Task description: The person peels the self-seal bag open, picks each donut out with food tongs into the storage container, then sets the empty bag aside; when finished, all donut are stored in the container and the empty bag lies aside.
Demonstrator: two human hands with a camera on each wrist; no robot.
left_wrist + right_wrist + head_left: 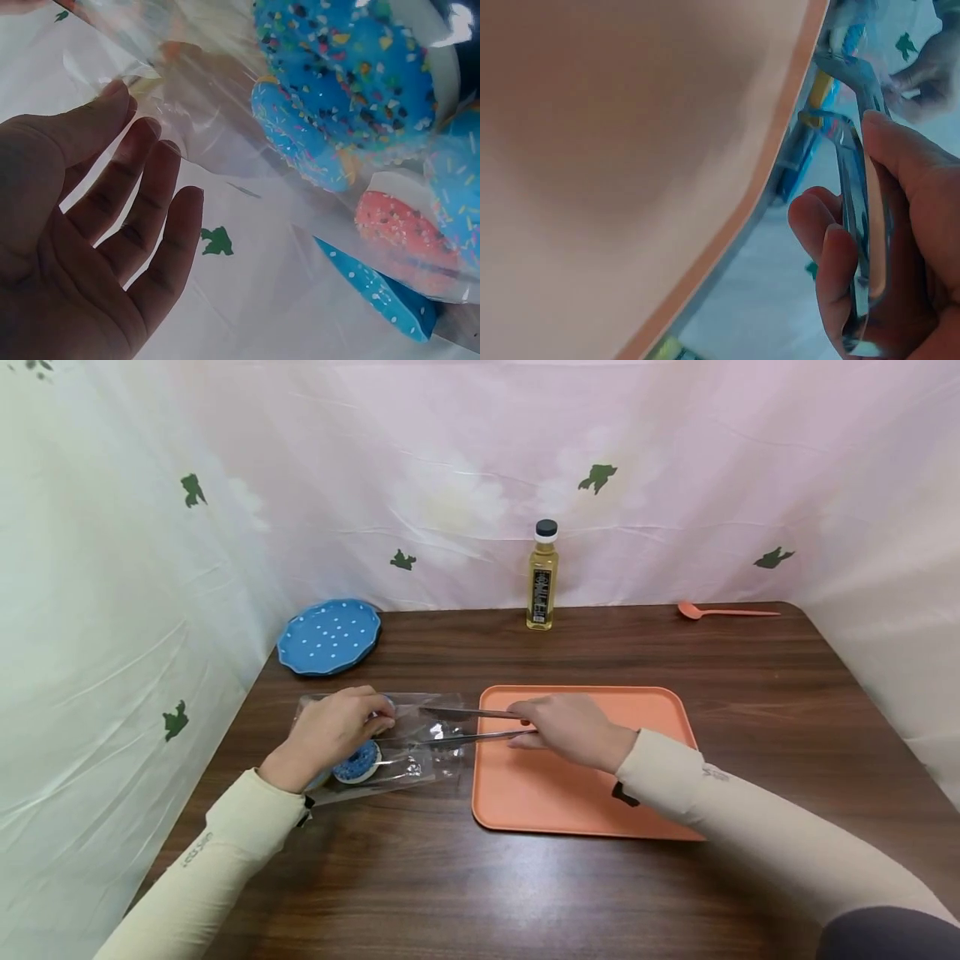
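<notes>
A clear plastic bag [408,770] of sprinkled doughnuts lies on the left of the table. My left hand [330,731] is over it, thumb and forefinger pinching the film near the bag's edge. Beside that hand shows a blue doughnut [357,763]; the left wrist view has several more, among them a pink doughnut [405,232]. My right hand [573,727] grips metal tongs [480,737] above the tray's left side. Their two arms are spread and point left, with the tips at the bag's right end; whether they are inside the film I cannot tell.
An orange tray [555,802] lies beneath the right hand. Behind the bag sits a blue dotted plate [330,637]. An oil bottle [542,585] stands at the back, and an orange spoon [731,612] lies at the back right. Curtains hang around the table.
</notes>
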